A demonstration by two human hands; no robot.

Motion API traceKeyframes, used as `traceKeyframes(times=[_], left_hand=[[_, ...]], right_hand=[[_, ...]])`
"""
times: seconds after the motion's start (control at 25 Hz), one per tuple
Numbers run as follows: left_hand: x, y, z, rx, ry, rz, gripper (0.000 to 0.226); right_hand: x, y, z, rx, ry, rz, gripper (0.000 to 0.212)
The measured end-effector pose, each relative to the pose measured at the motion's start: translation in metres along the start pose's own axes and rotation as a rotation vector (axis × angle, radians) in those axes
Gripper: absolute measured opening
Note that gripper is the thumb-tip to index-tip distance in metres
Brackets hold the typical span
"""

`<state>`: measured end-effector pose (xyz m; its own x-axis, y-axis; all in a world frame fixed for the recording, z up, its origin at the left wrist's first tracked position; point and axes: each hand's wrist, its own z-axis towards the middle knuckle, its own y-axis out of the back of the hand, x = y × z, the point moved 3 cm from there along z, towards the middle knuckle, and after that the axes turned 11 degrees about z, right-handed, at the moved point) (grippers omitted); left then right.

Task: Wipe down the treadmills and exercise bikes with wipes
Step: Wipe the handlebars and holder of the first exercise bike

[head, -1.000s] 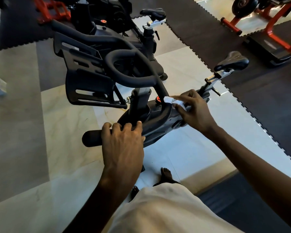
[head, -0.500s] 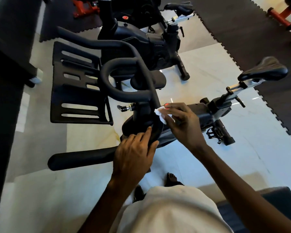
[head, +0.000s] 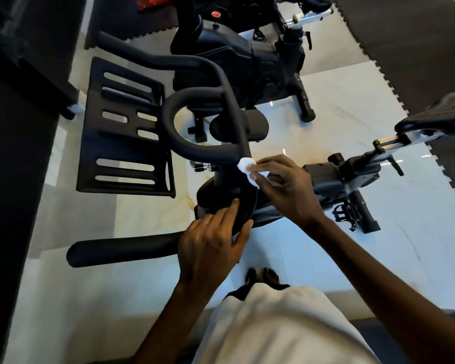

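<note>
Wipe: a crumpled white wipe (head: 247,168) was pressed to the handlebar (head: 202,151) where its loop met the stem, mid-scene.
Right hand: the right hand (head: 286,187) pinched the wipe between thumb and curled fingers (head: 267,164).
Left hand: the left hand (head: 208,248) rested on the black curved cover just near of the stem, fingers almost straight and close together, thumb against the cover's edge.
Exercise bike: the near exercise bike (head: 334,177) lay across the view, its saddle (head: 436,114) far right and a pedal (head: 344,211) below the frame.
In the way: the handlebar's near grip ran left from under the left hand; a black slotted tray (head: 121,151) jutted left of the loop.
Around: a 2nd bike (head: 237,56) with a red knob (head: 216,14) stood far behind, apart from the 1st.
Floor: pale marble floor (head: 352,106), dark foam mats (head: 405,35) far right.
Person: 1 foot (head: 269,275) showed below the hands.
</note>
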<state>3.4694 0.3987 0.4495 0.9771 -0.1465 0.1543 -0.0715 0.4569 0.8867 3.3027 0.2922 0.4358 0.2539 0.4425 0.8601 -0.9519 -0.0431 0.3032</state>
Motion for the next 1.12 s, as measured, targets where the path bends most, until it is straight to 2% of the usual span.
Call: traceKeyframes(times=[0.12,0.28,0.36,0.56,0.64,0.8,0.92,1.0,1.12], left_hand=[[0.0,0.001,-0.002,-0.062,-0.009,-0.02,0.045],[-0.003,-0.001,0.0,-0.157,-0.044,-0.017,0.039],[-0.004,-0.001,-0.001,-0.177,-0.044,-0.018,0.037],[-0.01,-0.005,0.002,-0.203,0.019,0.036,0.036],[-0.01,-0.005,0.006,-0.177,0.083,0.065,0.036],[-0.029,-0.009,0.015,0.036,0.235,0.072,0.046],[-0.051,-0.018,0.028,0.15,0.402,0.098,0.055],[-0.071,-0.023,0.041,0.162,0.558,0.146,0.055],[-0.093,-0.03,0.054,0.113,0.715,0.212,0.051]], right_hand=[[0.001,0.01,0.001,0.128,0.013,-0.009,0.019],[-0.002,-0.001,0.04,0.036,-0.004,-0.055,0.015],[-0.005,-0.004,0.045,0.054,0.035,-0.053,0.015],[-0.016,0.013,0.04,0.275,0.206,-0.053,0.017],[-0.018,0.013,0.056,0.321,0.263,-0.053,0.016],[-0.02,0.009,0.077,0.429,0.312,-0.022,0.018],[-0.026,0.016,0.076,0.576,0.389,0.005,0.019],[-0.032,0.021,0.093,0.644,0.416,0.042,0.02],[-0.035,0.016,0.119,0.59,0.342,0.104,0.019]])
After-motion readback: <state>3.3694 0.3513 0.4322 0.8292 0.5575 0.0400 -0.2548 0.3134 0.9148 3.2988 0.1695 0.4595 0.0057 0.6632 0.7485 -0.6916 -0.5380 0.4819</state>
